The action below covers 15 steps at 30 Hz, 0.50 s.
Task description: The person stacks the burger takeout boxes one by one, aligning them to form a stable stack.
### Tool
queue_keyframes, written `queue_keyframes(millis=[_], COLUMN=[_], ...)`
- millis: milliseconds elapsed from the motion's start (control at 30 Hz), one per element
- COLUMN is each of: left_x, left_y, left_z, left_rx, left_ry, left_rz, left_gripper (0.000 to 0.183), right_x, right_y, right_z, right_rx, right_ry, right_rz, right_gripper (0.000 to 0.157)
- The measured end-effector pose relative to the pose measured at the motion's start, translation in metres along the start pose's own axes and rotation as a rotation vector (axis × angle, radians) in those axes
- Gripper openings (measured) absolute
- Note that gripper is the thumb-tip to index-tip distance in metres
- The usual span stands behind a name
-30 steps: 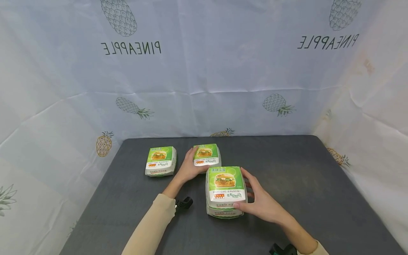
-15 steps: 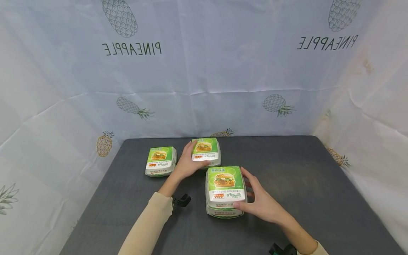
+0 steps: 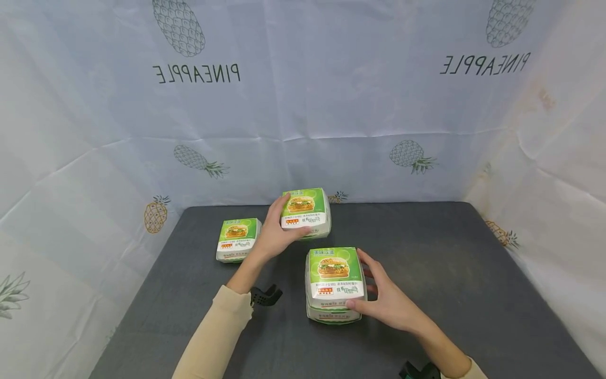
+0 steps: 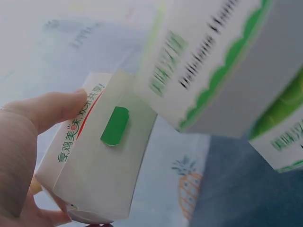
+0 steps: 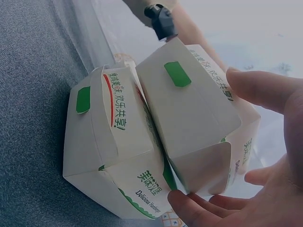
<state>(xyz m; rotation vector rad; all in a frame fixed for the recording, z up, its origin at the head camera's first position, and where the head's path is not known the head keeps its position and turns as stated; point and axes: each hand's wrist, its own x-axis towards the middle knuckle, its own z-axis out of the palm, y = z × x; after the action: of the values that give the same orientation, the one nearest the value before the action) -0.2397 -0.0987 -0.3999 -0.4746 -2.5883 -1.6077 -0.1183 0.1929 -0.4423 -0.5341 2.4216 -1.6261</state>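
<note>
The left hand [image 3: 273, 236] pinches a burger box [image 3: 305, 210] — thumb on its near side, the other fingers round its left side and far corner. That box appears raised above the table [image 3: 450, 263], between the left fingers and the table's back edge; in the left wrist view it shows a green tab [image 4: 115, 126] on the face ahead of the thumb.

Nearer the person, the right hand [image 3: 390, 302] grips the upper box [image 3: 335, 271] of a stack of two, with its thumb at the near face and the other fingers apart along the right side. In the right wrist view an index fingertip lies by the seam where the upper box meets the lower box [image 3: 333, 317]; the lower box sits on the table under the upper one, below the right thumb. The stack stands near the left thumb, just apart from the box in the left hand.

A fourth box [image 3: 238, 238] rests on the table to the left of the left fingers, partly behind the left wrist. Each lid in the head view that faces up is green and white with a burger printed on it. Beyond the left fingers — and behind the table — hangs a pineapple-print cloth [image 3: 303, 100].
</note>
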Motion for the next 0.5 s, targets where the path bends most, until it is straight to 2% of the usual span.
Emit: queue_keyframes(millis=[167, 500], left_x=[-0.004, -0.024], left_y=[0.011, 0.038], left_z=[-0.006, -0.010], left_rx=[-0.030, 0.024], left_ry=[0.010, -0.003], left_rz=[0.032, 0.089], left_gripper=[0.101, 0.100], right_x=[0.000, -0.001], right_y=[0.000, 0.000], right_z=[0.001, 0.001], right_rx=[0.010, 0.026], right_ry=[-0.001, 0.001], right_rz=[0.000, -0.001], right_gripper=[0.103, 0.102])
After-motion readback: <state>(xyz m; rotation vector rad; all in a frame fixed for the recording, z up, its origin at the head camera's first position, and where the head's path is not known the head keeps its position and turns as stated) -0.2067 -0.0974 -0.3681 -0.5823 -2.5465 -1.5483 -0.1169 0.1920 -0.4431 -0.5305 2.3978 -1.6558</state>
